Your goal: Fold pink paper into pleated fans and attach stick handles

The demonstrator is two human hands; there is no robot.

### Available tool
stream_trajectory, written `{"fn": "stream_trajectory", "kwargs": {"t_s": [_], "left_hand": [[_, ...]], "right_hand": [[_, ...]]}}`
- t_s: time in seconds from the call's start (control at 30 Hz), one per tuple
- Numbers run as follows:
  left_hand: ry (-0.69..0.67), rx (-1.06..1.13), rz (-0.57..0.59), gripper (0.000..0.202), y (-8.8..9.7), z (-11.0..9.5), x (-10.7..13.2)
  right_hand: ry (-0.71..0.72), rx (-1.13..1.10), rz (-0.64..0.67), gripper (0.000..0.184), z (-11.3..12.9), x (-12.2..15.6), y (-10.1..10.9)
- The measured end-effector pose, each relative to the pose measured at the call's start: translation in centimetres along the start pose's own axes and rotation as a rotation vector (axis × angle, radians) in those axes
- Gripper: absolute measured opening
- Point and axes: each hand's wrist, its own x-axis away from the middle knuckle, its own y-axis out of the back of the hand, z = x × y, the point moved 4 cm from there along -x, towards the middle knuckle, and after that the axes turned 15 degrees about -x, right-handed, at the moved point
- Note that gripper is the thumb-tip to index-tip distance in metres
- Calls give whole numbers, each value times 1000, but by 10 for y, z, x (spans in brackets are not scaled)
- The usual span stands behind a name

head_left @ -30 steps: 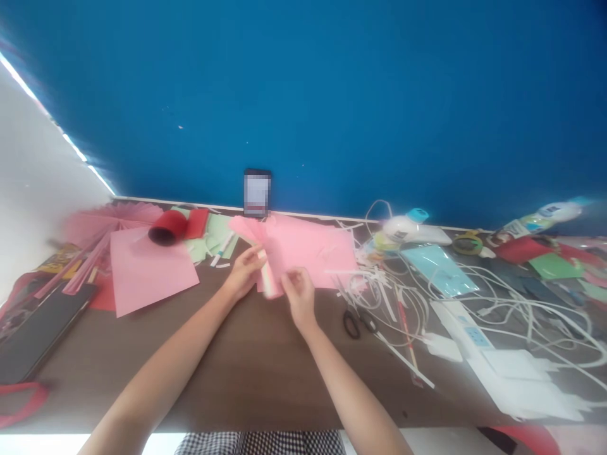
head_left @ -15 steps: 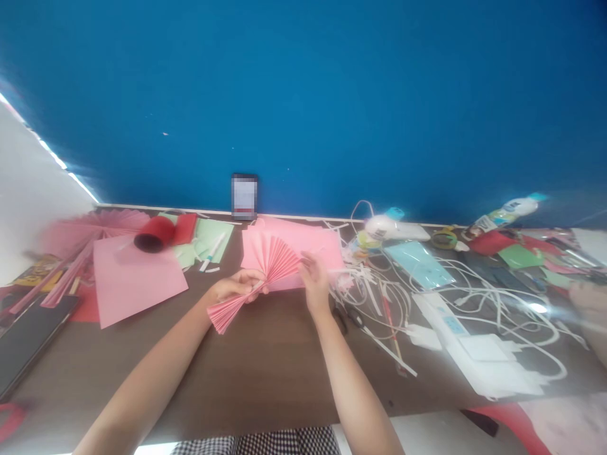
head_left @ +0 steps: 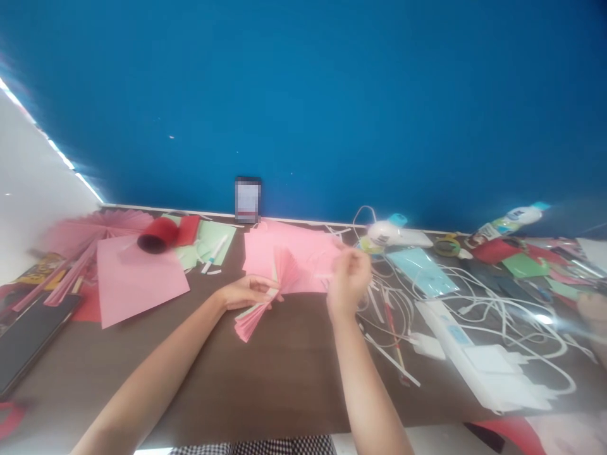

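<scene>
A pink pleated paper fan (head_left: pixel 251 319), pinched at its middle fold, is in my left hand (head_left: pixel 249 292). Its lower end points down toward me, and its upper end is blurred and narrow. A pale strip shows along one edge of the pleats. My right hand (head_left: pixel 349 278) is raised to the right of the fan, apart from it, with its fingers curled in. Motion smears those fingers, so whatever they may hold is hidden. Behind both hands lie pink paper sheets (head_left: pixel 313 237) on the dark brown table (head_left: pixel 265 392).
Left are a larger pink pleated fan (head_left: pixel 114 221), a pink sheet (head_left: pixel 142 278), a red roll (head_left: pixel 156 237) and a marker (head_left: pixel 214 253). A phone (head_left: pixel 247 199) leans on the blue wall. Right are glue bottles (head_left: pixel 382 232), white cables, a power strip (head_left: pixel 459 354) and another person's hand (head_left: pixel 592 309).
My right hand has left the fan's spread edge and moved right, its fingers curling. The fan has swung more upright and narrowed, while my left hand, still holding it, shifted slightly right.
</scene>
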Motion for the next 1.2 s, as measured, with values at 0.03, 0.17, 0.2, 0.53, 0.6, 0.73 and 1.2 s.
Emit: {"fn": "stream_trajectory", "kwargs": {"t_s": [0.03,0.17,0.2,0.53,0.6,0.73,1.2], "left_hand": [[12,-10,17,38,-2,0,0],[22,-35,-50,21,-3,2,2],[11,-30,-91,18,-2,2,3],[-94,-12,-38,33,-1,0,-2],[-98,-24,-54,36,0,0,-3],[-77,-88,-81,38,1,2,-3],[-25,-222,-246,33,7,5,-5]], "right_hand": [[52,52,206,15,15,3,-18],[74,209,1160,19,32,42,-79],[88,263,1233,19,28,48,-84],[179,576,1076,21,-15,54,-45],[141,539,998,21,-19,54,-40],[5,428,927,18,-32,58,-33],[-713,-552,426,27,-56,61,-20]]}}
